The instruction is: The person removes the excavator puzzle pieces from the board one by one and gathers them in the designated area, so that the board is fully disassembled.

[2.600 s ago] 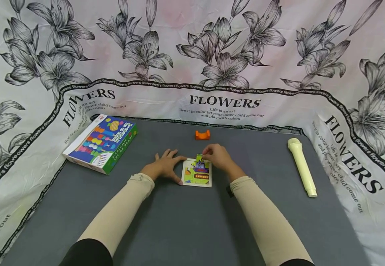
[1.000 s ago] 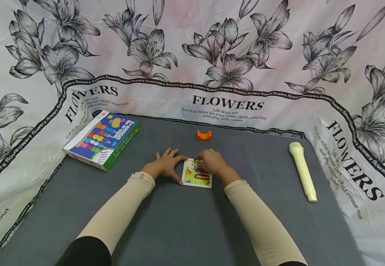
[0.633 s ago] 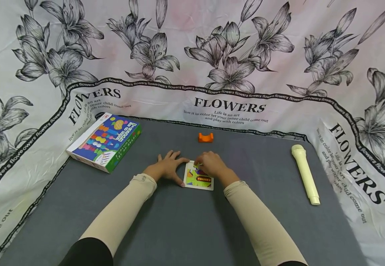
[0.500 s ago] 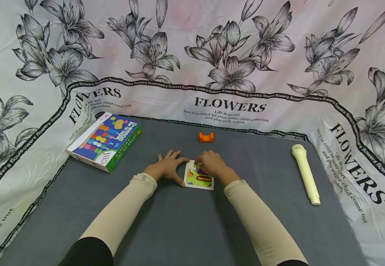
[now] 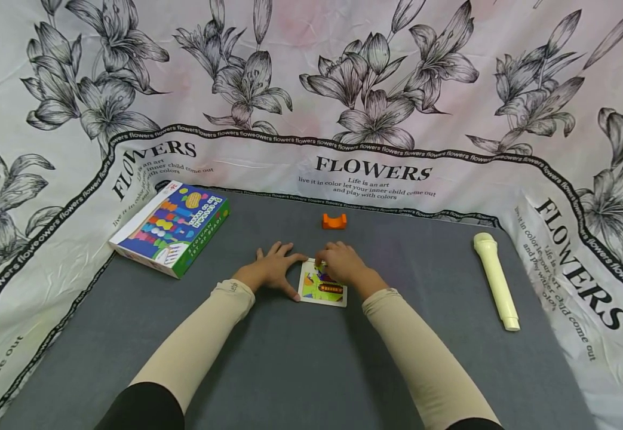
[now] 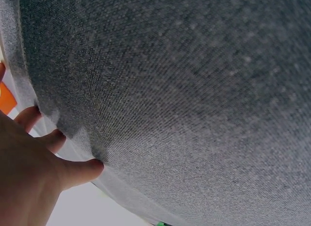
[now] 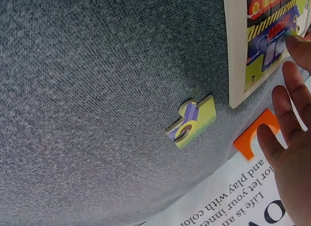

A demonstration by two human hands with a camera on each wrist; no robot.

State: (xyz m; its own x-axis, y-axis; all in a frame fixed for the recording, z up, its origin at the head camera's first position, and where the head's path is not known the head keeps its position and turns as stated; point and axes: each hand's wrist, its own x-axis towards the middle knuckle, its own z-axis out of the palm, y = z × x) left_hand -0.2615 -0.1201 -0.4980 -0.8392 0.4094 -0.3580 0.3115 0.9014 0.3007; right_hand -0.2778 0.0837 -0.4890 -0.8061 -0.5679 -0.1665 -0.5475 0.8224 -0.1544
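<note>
A small square jigsaw puzzle (image 5: 311,292) in a pale frame lies on the grey table, its picture showing a purple and orange tracked vehicle on green. My left hand (image 5: 268,273) spreads its thumb and fingers along the frame's left side, thumb at the lower corner, forefinger at the upper one. Over the upper part of the puzzle, my right hand (image 5: 344,264) bends its fingers, pinching a puzzle piece mostly hidden under the fingertips. Another loose puzzle piece (image 7: 199,120), green and purple with a yellow ring, lies beside the frame in the right wrist view; my right hand hides it in the head view.
Beyond the puzzle stands an orange arched block (image 5: 334,222). A blue and green toy box (image 5: 168,230) sits at the back left, and a pale yellow stick (image 5: 496,282) lies on the right. Flower-printed cloth (image 5: 268,161) borders the grey table (image 5: 268,370).
Earlier the right hand held a green piece at the puzzle's upper edge; since then it has moved slightly left and down over the puzzle, covering the piece. The left hand keeps its place.
</note>
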